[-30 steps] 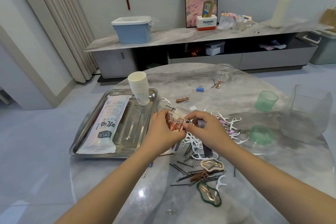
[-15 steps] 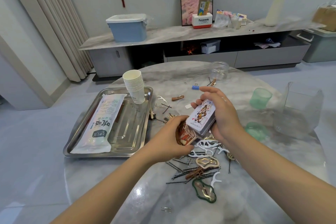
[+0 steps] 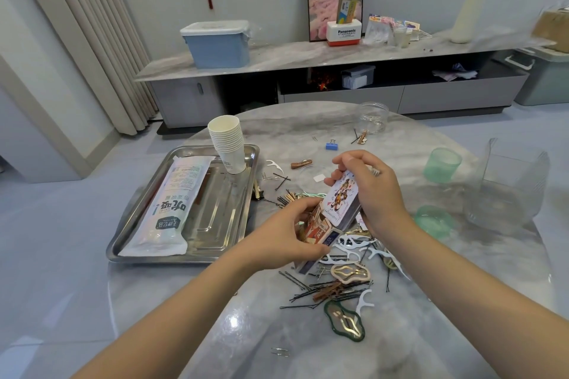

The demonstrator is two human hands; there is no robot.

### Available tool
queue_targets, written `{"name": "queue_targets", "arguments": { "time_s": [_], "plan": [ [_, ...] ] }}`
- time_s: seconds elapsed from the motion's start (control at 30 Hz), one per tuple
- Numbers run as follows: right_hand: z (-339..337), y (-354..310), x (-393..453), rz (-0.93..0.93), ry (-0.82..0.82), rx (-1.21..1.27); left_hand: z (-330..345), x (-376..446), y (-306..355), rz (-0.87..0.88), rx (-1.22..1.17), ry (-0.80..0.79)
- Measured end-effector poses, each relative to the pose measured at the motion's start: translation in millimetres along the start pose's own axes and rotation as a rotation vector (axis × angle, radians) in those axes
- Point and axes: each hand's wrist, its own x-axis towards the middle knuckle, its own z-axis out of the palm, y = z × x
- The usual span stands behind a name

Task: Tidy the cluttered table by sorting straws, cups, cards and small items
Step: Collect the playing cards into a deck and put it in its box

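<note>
Cards (image 3: 343, 200) sit as a deck gripped by the right hand (image 3: 374, 191) above the table (image 3: 246, 317), their lower end entering the card box (image 3: 317, 232) held by the left hand (image 3: 289, 237). Steel tray (image 3: 215, 224) holds 1 straw packet (image 3: 172, 206) and stacked paper cups (image 3: 228, 141).

Card deck (image 3: 343, 200) tilted, face up, gripped in right hand (image 3: 377, 191); card box (image 3: 318, 229) in left hand (image 3: 284, 238), above table clutter.

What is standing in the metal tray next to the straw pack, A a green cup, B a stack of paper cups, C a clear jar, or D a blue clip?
B: the stack of paper cups stands in the far corner of the tray, beside the straw pack.
</note>
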Motion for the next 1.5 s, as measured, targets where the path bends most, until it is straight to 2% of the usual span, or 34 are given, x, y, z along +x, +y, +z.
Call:
{"name": "queue_targets", "arguments": {
  "time_s": [0.1,0.23,0.57,0.77,0.9,1.3,1.4,1.5],
  "plan": [
    [0,0,-1,-0.032,-0.002,-0.047,-2,-1,2,-0.005,0.044,-0.011],
    [1,0,-4,-0.036,0.034,0.012,2,-3,6,-0.005,0.065,-0.018],
    [4,4,-12,-0.053,0.067,-0.045,14,-4,14,-0.044,-0.031,0.157],
    [4,7,-11,-0.051,0.063,-0.098,8,-6,12,-0.062,-0.032,0.099],
    [4,9,-11,-0.001,0.036,-0.094,7,-5,13,-0.049,-0.102,0.172],
    [2,4,-10,-0.024,-0.064,-0.028,5,-4,18,0.074,0.020,0.233],
    [7,13,-17,0.000,-0.101,-0.064,5,-6,17,0.071,0.013,0.241],
    [9,23,-20,-0.016,-0.158,-0.200,6,-4,14,0.065,-0.008,0.251]
  ]
}}
